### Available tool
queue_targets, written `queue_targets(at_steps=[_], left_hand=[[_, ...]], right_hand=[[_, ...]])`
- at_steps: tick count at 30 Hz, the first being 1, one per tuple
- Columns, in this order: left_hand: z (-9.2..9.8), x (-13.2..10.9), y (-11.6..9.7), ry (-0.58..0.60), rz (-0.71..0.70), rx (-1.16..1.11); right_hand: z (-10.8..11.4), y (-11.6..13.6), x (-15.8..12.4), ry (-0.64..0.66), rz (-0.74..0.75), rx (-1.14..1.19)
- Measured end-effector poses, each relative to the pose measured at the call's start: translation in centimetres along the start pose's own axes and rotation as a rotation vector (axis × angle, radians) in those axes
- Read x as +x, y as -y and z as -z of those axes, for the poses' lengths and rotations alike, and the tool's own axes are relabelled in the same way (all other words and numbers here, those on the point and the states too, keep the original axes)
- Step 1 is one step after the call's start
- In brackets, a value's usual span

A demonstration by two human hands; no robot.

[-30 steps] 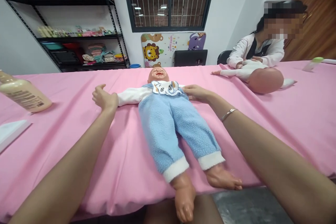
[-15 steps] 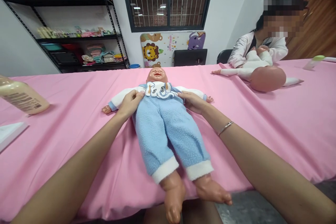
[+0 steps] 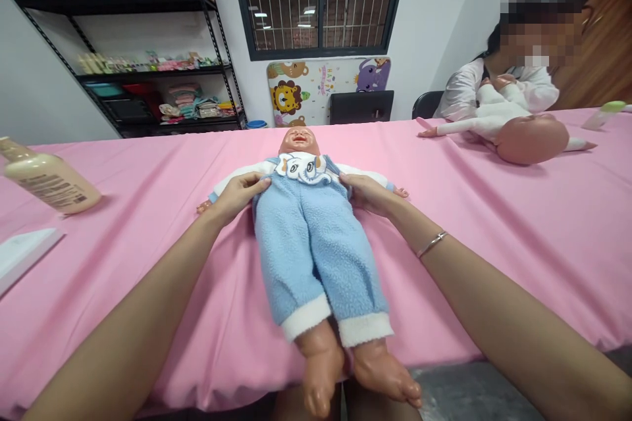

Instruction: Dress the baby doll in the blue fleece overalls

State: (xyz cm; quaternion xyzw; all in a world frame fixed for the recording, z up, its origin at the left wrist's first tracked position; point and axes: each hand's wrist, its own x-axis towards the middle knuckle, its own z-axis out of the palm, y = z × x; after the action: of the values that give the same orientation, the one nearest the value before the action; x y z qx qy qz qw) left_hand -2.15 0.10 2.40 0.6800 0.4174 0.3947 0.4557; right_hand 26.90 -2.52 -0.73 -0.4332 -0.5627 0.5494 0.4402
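A baby doll (image 3: pixel 309 237) lies on its back on a pink sheet (image 3: pixel 494 223), wearing blue fleece overalls (image 3: pixel 316 250) and an elephant bib (image 3: pixel 303 168). My left hand (image 3: pixel 239 197) grips the doll's side below its white sleeve (image 3: pixel 237 174). My right hand (image 3: pixel 368 195) holds the opposite side, with a bracelet (image 3: pixel 432 245) on that wrist. The doll's head (image 3: pixel 299 145) points away from me, and its bare feet (image 3: pixel 345 368) reach the near table edge. Its tiny hands (image 3: pixel 203 207) stick out past my hands.
A lotion bottle (image 3: pixel 49 184) lies at the left, near a white folded sheet (image 3: pixel 24 256). At the far right, a seated person (image 3: pixel 498 89) handles a second doll (image 3: pixel 533 138). A feeding bottle (image 3: pixel 605 112) lies nearby. Shelves of toys (image 3: pixel 123 46) stand behind.
My hands have moved in from beside the doll's arms to grip its sides. The doll's legs have shifted left and away from me. The other person has raised their doll's body.
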Motion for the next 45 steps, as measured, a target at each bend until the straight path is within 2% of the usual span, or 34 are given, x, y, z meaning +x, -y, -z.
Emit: queue_targets(at_steps=[4, 7, 10, 12, 15, 17, 19, 22, 24, 27, 29, 32, 35, 37, 38, 40, 42, 43, 45], left_hand=[[-0.3, 0.3, 0.3, -0.160, 0.002, -0.076], [-0.5, 0.1, -0.1, -0.169, 0.002, -0.009], [-0.7, -0.1, -0.3, -0.098, 0.014, 0.021], [-0.8, -0.1, -0.2, -0.057, 0.025, 0.019], [-0.6, 0.1, 0.3, -0.016, 0.051, 0.005], [0.0, 0.1, 0.7, 0.020, 0.064, -0.013], [0.9, 0.1, 0.8, 0.097, 0.088, 0.012], [2.5, -0.3, 0.4, 0.310, 0.176, 0.128], [3.0, -0.5, -0.2, 0.352, 0.209, 0.174], [2.5, -0.8, -1.0, 0.170, 0.166, 0.138], [1.6, -0.7, -1.3, 0.057, 0.116, 0.098], [0.6, -0.6, -1.3, -0.038, 0.058, 0.061], [0.4, -0.3, -0.8, -0.119, 0.030, 0.084], [0.5, -0.2, -0.1, -0.106, 0.007, 0.160], [0.5, -0.1, 0.3, -0.066, -0.003, 0.215], [0.5, -0.1, 1.1, 0.024, -0.026, 0.339], [0.4, -0.1, 1.7, 0.053, -0.063, 0.445], [0.3, -0.1, 1.9, 0.020, -0.085, 0.490], [0.0, -0.2, 2.1, -0.122, -0.132, 0.552]], right_hand=[[0.2, 1.5, -1.0, 0.086, 0.090, -0.028], [-0.4, 2.5, -1.4, 0.138, 0.166, -0.221], [-1.3, 2.4, -1.2, 0.082, 0.214, -0.345], [-1.8, 1.9, -0.8, -0.007, 0.197, -0.210], [-1.9, 0.8, 0.1, -0.150, 0.093, 0.138], [-1.7, 0.1, 0.5, -0.202, 0.014, 0.234], [-1.3, -0.4, 0.8, -0.221, -0.032, 0.216], [-0.3, -0.5, 0.6, -0.228, -0.033, 0.172], [0.5, -0.3, 0.1, -0.116, -0.030, 0.161], [1.4, 0.4, -0.9, 0.184, -0.049, 0.103], [1.4, 0.8, -1.3, 0.271, -0.058, 0.026], [0.7, 0.8, -1.1, 0.211, -0.030, 0.019], [0.2, 0.1, -0.3, -0.060, 0.033, 0.268], [0.0, -0.6, 0.2, -0.220, 0.033, 0.377], [0.0, -0.8, 0.3, -0.238, 0.023, 0.386], [-0.1, -1.1, 0.3, -0.169, 0.001, 0.342], [-0.2, -1.1, 0.1, -0.107, -0.029, 0.274], [-0.2, -1.1, -0.1, -0.094, -0.052, 0.245], [-0.3, -1.0, -0.2, -0.098, -0.094, 0.217]])
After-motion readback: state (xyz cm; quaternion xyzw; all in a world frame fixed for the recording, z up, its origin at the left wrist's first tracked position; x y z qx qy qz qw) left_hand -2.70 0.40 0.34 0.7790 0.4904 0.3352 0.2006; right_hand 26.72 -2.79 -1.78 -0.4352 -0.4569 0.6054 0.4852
